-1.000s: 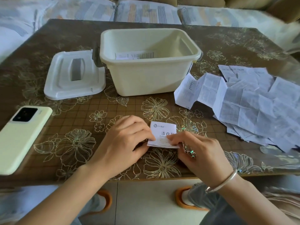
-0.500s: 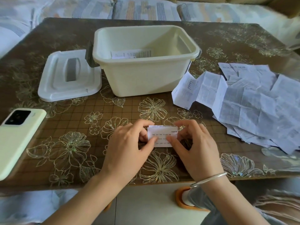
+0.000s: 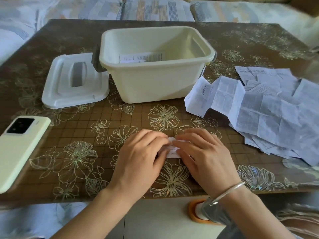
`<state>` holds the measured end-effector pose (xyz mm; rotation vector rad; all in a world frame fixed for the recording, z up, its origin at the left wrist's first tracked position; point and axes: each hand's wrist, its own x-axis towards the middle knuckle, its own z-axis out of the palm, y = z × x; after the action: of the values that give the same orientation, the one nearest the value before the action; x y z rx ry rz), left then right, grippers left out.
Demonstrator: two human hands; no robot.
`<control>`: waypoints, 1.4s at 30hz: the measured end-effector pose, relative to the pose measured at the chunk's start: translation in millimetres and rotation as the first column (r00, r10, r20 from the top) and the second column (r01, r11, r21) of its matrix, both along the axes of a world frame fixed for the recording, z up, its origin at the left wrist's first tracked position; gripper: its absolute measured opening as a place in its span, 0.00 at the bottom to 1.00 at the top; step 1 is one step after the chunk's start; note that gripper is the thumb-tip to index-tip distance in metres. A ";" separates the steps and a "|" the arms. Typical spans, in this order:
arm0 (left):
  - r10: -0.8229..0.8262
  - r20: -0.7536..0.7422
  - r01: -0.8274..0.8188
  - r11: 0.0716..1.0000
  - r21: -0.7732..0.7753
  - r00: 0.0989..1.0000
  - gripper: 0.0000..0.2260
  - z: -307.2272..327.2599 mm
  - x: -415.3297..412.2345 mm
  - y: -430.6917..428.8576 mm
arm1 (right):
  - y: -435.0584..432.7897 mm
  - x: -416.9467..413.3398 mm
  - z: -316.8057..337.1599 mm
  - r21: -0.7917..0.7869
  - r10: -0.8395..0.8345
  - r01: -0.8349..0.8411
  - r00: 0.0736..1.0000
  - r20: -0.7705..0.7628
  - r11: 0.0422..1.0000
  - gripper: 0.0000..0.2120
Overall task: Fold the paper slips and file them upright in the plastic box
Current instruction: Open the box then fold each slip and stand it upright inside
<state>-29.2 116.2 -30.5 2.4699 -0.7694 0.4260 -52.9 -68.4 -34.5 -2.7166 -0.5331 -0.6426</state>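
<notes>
Near the six-o'clock edge of the brown flower-patterned desk (image 3: 82, 121), the left hand (image 3: 139, 157) and right hand (image 3: 205, 156) press a small white printed paper slip (image 3: 173, 150) flat, fingers straight and gripping nothing. Half a second ago they pinched it raised, so the fold is likely being creased. Loose unfolded white slips (image 3: 276, 109) heap at three o'clock. At twelve, the cream rectangular plastic box (image 3: 155, 83) holds one filed slip (image 3: 141, 57).

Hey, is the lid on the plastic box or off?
Off. The lid lies flat on the table, left of the plastic box, whose top is open.
</notes>
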 end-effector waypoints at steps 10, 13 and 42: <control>-0.084 -0.085 0.087 0.996 0.032 0.993 0.17 3.5 6.0 5.8 | -17.4 -1.9 7.8 0.033 0.068 -0.066 0.997 -0.046 0.997 0.14; -0.084 -0.064 0.083 0.996 -0.015 0.994 0.08 8.6 10.5 3.6 | -15.0 2.7 17.2 0.086 0.065 -0.062 0.997 -0.038 0.994 0.12; 0.252 -0.237 -0.306 0.923 -0.233 0.938 0.12 103.6 202.3 48.3 | 27.8 246.6 160.6 0.105 0.186 -0.154 0.822 -0.538 0.983 0.03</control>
<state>173.1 164.5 73.1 2.3245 -0.2534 0.3456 193.7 -40.5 126.1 -2.5828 -0.5806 0.1740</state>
